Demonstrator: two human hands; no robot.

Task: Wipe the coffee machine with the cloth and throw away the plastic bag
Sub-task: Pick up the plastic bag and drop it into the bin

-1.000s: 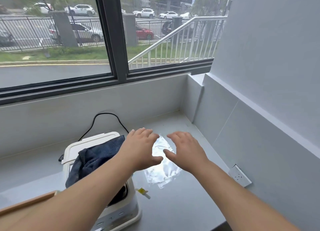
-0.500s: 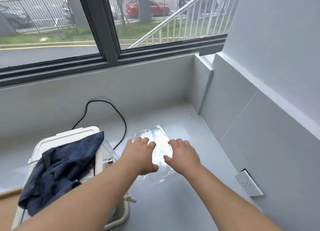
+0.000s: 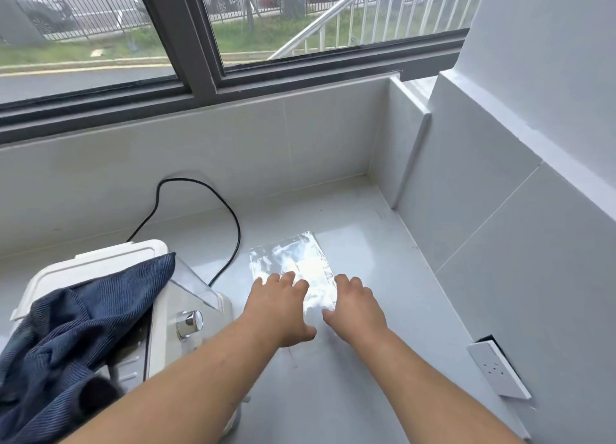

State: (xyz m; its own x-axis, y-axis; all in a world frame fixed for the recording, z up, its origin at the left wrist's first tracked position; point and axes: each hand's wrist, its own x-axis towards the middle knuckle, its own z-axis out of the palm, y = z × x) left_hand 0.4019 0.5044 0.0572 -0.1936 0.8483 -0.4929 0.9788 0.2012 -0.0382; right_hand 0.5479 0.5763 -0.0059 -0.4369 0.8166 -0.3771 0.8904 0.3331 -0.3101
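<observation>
A clear plastic bag (image 3: 293, 256) lies flat on the grey counter (image 3: 366, 243). My left hand (image 3: 280, 307) and my right hand (image 3: 356, 305) rest palm down on the bag's near end, fingers spread, side by side. The white coffee machine (image 3: 180, 313) stands at the left, with a chrome knob facing right. A dark blue cloth (image 3: 76, 323) is draped over the machine's top and hangs down its near side. Neither hand touches the cloth or the machine.
A black power cable (image 3: 230, 216) loops from behind the machine along the counter near the bag. A white wall socket (image 3: 496, 370) hangs loose on the tiled right wall. Tiled walls close the counter at the back and right, under a window.
The view has tilted down and closer. Both hands have moved down onto the near end of the bag and now lie flat on it.
</observation>
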